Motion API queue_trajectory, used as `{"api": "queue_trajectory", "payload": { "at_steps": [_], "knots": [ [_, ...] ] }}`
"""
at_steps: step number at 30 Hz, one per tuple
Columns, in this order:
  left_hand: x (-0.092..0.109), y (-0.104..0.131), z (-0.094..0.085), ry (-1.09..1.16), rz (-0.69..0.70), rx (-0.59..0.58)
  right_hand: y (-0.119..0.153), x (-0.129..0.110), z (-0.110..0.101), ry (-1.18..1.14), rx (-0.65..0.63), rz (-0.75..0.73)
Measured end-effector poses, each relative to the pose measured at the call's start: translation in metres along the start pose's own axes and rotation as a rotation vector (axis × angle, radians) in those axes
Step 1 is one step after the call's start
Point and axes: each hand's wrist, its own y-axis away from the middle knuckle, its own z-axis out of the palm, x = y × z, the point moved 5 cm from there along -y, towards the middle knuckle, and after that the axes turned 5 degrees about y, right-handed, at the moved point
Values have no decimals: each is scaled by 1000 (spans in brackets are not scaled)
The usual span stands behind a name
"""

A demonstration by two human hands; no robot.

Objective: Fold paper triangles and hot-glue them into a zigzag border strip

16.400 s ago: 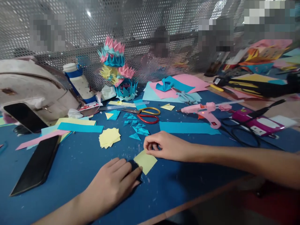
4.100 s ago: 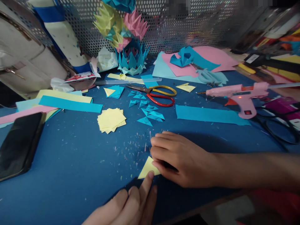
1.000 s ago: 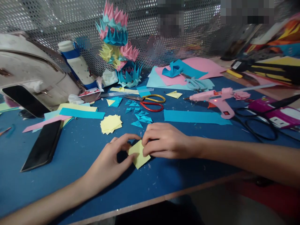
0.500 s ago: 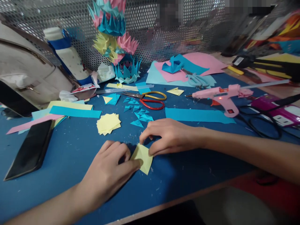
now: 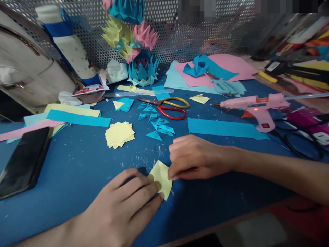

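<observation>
A small square of yellow paper [image 5: 162, 174] lies on the blue table near its front edge, with crease lines on it. My left hand [image 5: 128, 202] holds its left and lower side against the table, thumb and fingertips close together on the paper. At the right corner, my right hand [image 5: 194, 157] pinches the paper between thumb and bent forefinger, the other fingers curled in. Beyond them sit a stack of yellow paper squares [image 5: 119, 134] and several small folded blue paper triangles [image 5: 164, 128].
Scissors [image 5: 174, 103] lie behind the triangles. A blue paper strip [image 5: 223, 128] and a pink glue gun [image 5: 257, 106] with its light on are at right. Paper strips [image 5: 79, 118] and a phone [image 5: 27, 159] lie left. A folded-paper tower [image 5: 142, 68] stands at the back.
My left hand has come further over the paper, more fingers now resting on it. My right fingers have closed in at the right corner. The view has shifted slightly.
</observation>
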Motion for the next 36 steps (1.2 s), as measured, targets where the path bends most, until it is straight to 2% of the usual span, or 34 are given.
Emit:
{"api": "queue_trajectory", "payload": {
  "at_steps": [8, 10, 14, 19, 29, 36],
  "knots": [
    [2, -1, 0, -8, 15, -26, -2, 0, 2, -64, -13, 48],
    [3, -3, 0, -19, 12, -33, -3, 1, 4, -118, -25, 112],
    [6, -6, -1, -66, 19, -44, -4, 6, 9, -270, 26, 340],
    [8, -1, 0, -82, 12, -47, -7, 4, 14, -196, 14, 463],
    [6, -3, 5, -93, -23, -85, -8, -2, 20, -33, -27, 472],
    [8, -1, 1, -84, -33, -45, -10, -8, 21, 58, -25, 430]
  ]
}}
